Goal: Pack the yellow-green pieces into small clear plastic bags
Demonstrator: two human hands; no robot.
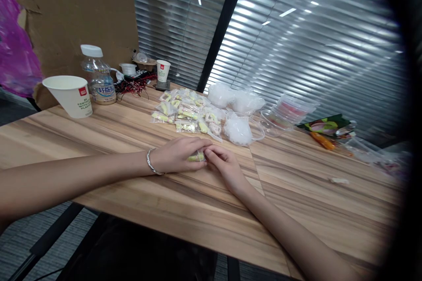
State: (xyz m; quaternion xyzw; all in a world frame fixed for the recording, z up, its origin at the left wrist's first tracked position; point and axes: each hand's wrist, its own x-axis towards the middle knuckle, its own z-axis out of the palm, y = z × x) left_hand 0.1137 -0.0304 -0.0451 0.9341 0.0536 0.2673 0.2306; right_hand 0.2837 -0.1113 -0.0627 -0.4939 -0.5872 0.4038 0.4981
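My left hand (181, 154), with a silver bracelet at the wrist, is closed round a small clear packet with something yellow-green inside (197, 156). The fingers of my right hand (225, 164) are pinched together at the packet's right end, touching my left fingertips. Both hands rest low over the wooden table (141, 197). Just beyond them lies a spread of similar small packets (187, 112), yellow-green and pinkish. Clear plastic bags with white contents (239, 129) stand to the right of these packets.
At the left stand a paper cup (70, 96) and a bottle with a white cap (102, 81). Red and black wires (133, 87) and another cup (163, 71) are farther back. Clear tubs (292, 112) and an orange-handled object (322, 141) lie to the right.
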